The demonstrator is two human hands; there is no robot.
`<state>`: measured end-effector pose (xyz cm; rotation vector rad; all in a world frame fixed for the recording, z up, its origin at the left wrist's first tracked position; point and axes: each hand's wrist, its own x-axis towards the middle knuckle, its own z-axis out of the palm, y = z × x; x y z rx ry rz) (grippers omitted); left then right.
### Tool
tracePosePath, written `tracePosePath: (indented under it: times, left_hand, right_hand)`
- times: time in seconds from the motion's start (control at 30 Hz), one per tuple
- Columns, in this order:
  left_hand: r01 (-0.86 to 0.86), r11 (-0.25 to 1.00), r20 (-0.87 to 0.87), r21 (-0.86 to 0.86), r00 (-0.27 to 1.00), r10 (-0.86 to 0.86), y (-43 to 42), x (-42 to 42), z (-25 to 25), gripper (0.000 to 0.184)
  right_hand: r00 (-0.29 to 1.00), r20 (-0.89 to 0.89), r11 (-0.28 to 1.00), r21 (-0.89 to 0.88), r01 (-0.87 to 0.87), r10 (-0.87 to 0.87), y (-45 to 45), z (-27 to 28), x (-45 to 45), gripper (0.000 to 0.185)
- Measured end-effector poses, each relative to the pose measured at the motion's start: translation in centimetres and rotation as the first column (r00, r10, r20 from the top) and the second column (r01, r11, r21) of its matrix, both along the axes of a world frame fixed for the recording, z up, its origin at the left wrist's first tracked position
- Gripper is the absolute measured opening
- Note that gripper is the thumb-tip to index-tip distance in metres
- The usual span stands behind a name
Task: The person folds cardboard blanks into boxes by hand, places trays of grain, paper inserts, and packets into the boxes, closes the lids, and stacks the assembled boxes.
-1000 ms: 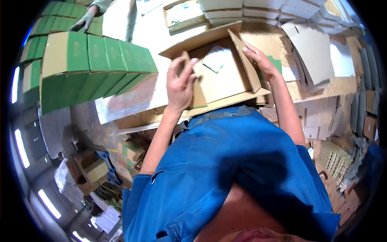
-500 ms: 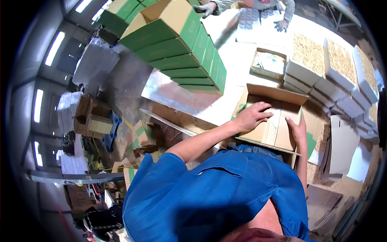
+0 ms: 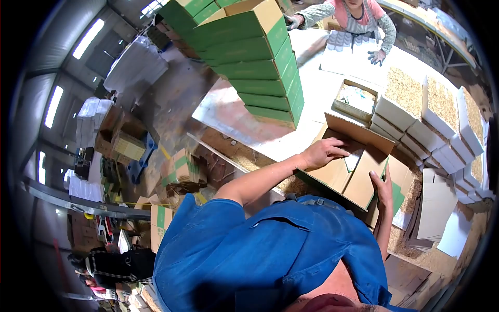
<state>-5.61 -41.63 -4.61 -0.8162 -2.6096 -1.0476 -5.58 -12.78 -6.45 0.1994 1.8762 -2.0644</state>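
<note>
In front of my body is a brown cardboard box (image 3: 358, 179) with green outer sides. It sits tilted at the table edge, its far flap raised and its inner flaps folded over the middle. My left hand (image 3: 323, 153) lies on the left flap, fingers bent together over the flap's edge beside a gap showing something white. My right hand (image 3: 383, 188) grips the right side, thumb on the top flap and fingers along the outer wall.
A tall stack of green boxes (image 3: 270, 78) stands at left on the white table (image 3: 218, 106). Beyond my box is a small open box (image 3: 357, 99). Several white trays topped with wood shavings (image 3: 403, 91) are piled at right, near cardboard sheets (image 3: 435, 208). A gloved co-worker (image 3: 358, 21) stands opposite.
The box has turned and tilted, and its near edge now slants down to the right. My left hand's fingers have drawn together; my right hand stays on the right side. The view has shifted.
</note>
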Motion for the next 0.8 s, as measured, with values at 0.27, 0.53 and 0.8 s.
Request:
tracePosePath:
  times: [0.27,0.53,0.8]
  left_hand:
    - [0.089,0.996,0.003,0.015,0.996,-0.089,-0.5,-0.8,-0.2,0.024]
    - [-0.154,0.97,-0.555,0.189,0.798,0.235,-11.4,3.3,8.0,0.044]
    - [-0.456,0.754,-0.303,0.474,0.719,0.625,-36.9,-0.6,25.5,0.065]
  right_hand:
    - [0.993,0.001,0.989,-0.082,0.121,-0.121,0.2,-4.9,1.1,0.095]
    - [0.968,0.066,0.959,-0.14,0.248,-0.241,0.0,-2.3,2.6,0.067]
    - [0.99,-0.1,0.893,-0.447,0.046,-0.101,-4.7,13.2,-9.4,0.046]
